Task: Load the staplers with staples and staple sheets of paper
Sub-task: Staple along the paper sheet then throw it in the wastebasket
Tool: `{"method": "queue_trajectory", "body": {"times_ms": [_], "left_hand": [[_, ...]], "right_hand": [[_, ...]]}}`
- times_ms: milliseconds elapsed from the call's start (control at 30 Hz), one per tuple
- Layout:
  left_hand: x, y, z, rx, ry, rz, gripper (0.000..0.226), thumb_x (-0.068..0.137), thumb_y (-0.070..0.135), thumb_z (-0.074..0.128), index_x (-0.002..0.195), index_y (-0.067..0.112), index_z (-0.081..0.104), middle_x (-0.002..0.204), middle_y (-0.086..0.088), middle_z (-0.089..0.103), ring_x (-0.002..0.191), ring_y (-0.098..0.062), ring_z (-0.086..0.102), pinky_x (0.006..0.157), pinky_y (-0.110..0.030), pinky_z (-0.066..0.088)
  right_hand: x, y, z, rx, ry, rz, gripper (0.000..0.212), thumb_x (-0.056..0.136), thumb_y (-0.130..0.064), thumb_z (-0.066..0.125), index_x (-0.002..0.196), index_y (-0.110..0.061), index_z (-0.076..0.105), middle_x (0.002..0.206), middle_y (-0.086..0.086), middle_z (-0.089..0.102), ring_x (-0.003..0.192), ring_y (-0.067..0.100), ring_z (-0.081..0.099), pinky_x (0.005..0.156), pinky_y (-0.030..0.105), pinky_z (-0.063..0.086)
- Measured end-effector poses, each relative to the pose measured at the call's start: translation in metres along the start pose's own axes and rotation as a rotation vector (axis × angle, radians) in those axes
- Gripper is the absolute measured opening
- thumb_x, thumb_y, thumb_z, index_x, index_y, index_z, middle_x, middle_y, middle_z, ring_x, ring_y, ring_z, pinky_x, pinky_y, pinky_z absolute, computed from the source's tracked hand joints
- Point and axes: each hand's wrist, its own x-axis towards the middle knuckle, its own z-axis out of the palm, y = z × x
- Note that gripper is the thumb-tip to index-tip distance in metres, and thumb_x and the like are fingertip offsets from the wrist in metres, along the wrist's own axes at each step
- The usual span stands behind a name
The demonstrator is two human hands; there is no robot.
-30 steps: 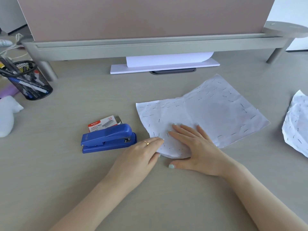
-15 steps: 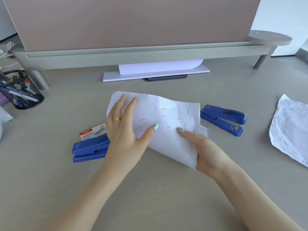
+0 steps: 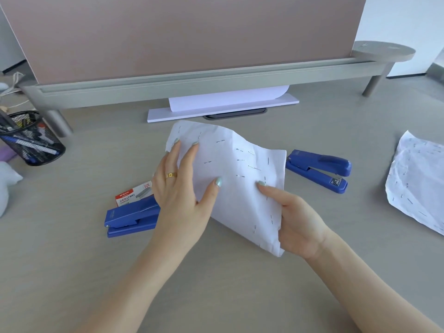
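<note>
I hold a folded, heavily stapled sheet of white paper (image 3: 230,174) above the middle of the desk. My left hand (image 3: 179,195) grips its left side, fingers spread over the top, thumb on the face. My right hand (image 3: 298,222) pinches its lower right edge. One blue stapler (image 3: 132,216) lies closed at the left, partly behind my left hand. A red-and-white staple box (image 3: 133,193) sits just behind it. A second blue stapler (image 3: 319,169) lies closed to the right of the paper.
Another stapled, crumpled sheet (image 3: 418,183) lies at the right edge. A black mesh pen holder (image 3: 31,140) stands at the far left, a white object (image 3: 7,186) below it. A grey monitor riser (image 3: 192,85) with white paper (image 3: 223,102) beneath spans the back.
The paper lay spread flat under both hands a second ago; it has been folded over and lifted to the left, which uncovered the right stapler. Since half a second ago it has hardly moved.
</note>
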Motion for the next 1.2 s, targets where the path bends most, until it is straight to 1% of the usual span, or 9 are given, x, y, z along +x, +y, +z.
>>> {"method": "queue_trajectory", "body": {"times_ms": [167, 333, 533, 733, 833, 900, 1000, 1133, 1200], "left_hand": [[-0.020, 0.027, -0.001, -0.006, -0.023, 0.081, 0.059, 0.075, 0.054, 0.041, 0.131, 0.042, 0.028, 0.144, 0.013, 0.023, 0.124, -0.002, 0.017, 0.104, -0.038, 0.022], [-0.053, 0.080, 0.012, 0.070, -0.180, 0.293, 0.088, 0.065, 0.062, 0.046, 0.139, 0.035, 0.006, 0.146, 0.009, 0.017, 0.128, -0.006, 0.016, 0.096, -0.027, 0.015], [-0.083, 0.142, 0.035, 0.121, -0.194, 0.664, 0.081, 0.067, 0.029, 0.042, 0.141, 0.025, 0.008, 0.149, -0.006, 0.008, 0.134, -0.030, 0.015, 0.102, -0.060, 0.022], [-0.094, 0.201, 0.077, 0.022, -0.083, 0.901, 0.064, 0.072, -0.002, 0.043, 0.132, 0.020, 0.040, 0.140, -0.007, 0.042, 0.126, -0.027, 0.035, 0.101, -0.050, 0.021], [-0.093, 0.235, 0.097, -0.080, -0.139, 0.975, 0.055, 0.073, -0.002, 0.039, 0.124, 0.014, 0.052, 0.118, -0.010, 0.064, 0.103, -0.030, 0.061, 0.086, -0.041, 0.039], [-0.101, 0.261, 0.103, -0.189, -0.278, 0.887, 0.049, 0.076, -0.001, 0.038, 0.117, 0.016, 0.058, 0.091, -0.012, 0.071, 0.073, -0.031, 0.064, 0.061, -0.034, 0.045], [-0.115, 0.301, 0.118, -0.441, -0.602, 0.722, 0.036, 0.088, 0.002, 0.035, 0.086, 0.028, 0.060, 0.060, -0.009, 0.051, 0.052, -0.012, 0.047, 0.049, -0.028, 0.036], [-0.136, 0.341, 0.138, -0.720, -0.993, 0.639, 0.030, 0.091, 0.011, 0.040, 0.090, 0.034, 0.059, 0.083, 0.015, 0.064, 0.071, 0.006, 0.058, 0.059, -0.011, 0.045], [-0.147, 0.351, 0.157, -0.784, -1.132, 0.528, 0.028, 0.091, 0.012, 0.043, 0.091, 0.034, 0.060, 0.092, 0.012, 0.067, 0.082, -0.004, 0.063, 0.068, -0.019, 0.050]], "right_hand": [[-0.014, -0.002, 0.009, 0.060, -0.036, -0.103, 0.041, 0.084, -0.031, 0.055, 0.122, -0.016, 0.061, 0.125, 0.005, 0.063, 0.111, 0.023, 0.061, 0.099, 0.038, 0.046], [-0.062, -0.003, 0.015, 0.176, -0.073, -0.351, 0.044, 0.092, -0.036, 0.041, 0.129, -0.016, 0.053, 0.129, 0.005, 0.060, 0.119, 0.021, 0.056, 0.105, 0.041, 0.040], [-0.166, -0.014, -0.013, 0.333, 0.066, -0.700, 0.042, 0.095, -0.032, 0.036, 0.119, -0.009, 0.062, 0.123, 0.010, 0.064, 0.113, 0.023, 0.060, 0.095, 0.043, 0.046], [-0.279, -0.013, -0.051, 0.436, 0.304, -0.965, 0.039, 0.088, -0.025, 0.043, 0.121, -0.011, 0.060, 0.117, 0.007, 0.067, 0.105, 0.024, 0.065, 0.093, 0.042, 0.044], [-0.317, -0.002, -0.067, 0.404, 0.417, -1.077, 0.038, 0.086, -0.031, 0.046, 0.115, -0.014, 0.064, 0.115, 0.006, 0.068, 0.101, 0.023, 0.066, 0.093, 0.042, 0.045], [-0.335, 0.008, -0.079, 0.381, 0.466, -1.180, 0.052, 0.082, -0.048, 0.047, 0.123, -0.017, 0.058, 0.118, 0.002, 0.065, 0.108, 0.021, 0.063, 0.100, 0.048, 0.043], [-0.358, 0.022, -0.097, 0.352, 0.537, -1.326, 0.084, 0.068, -0.068, 0.043, 0.137, -0.020, 0.040, 0.137, -0.001, 0.053, 0.128, 0.020, 0.047, 0.108, 0.051, 0.031], [-0.379, 0.039, -0.141, 0.258, 0.993, -1.226, 0.073, 0.083, -0.057, 0.039, 0.145, -0.026, 0.018, 0.155, -0.001, 0.020, 0.141, 0.020, 0.022, 0.112, 0.047, 0.020], [-0.389, 0.053, -0.173, 0.236, 1.043, -1.106, 0.055, 0.088, -0.050, 0.043, 0.137, -0.027, 0.035, 0.150, 0.000, 0.035, 0.135, 0.019, 0.036, 0.110, 0.045, 0.029]]}}
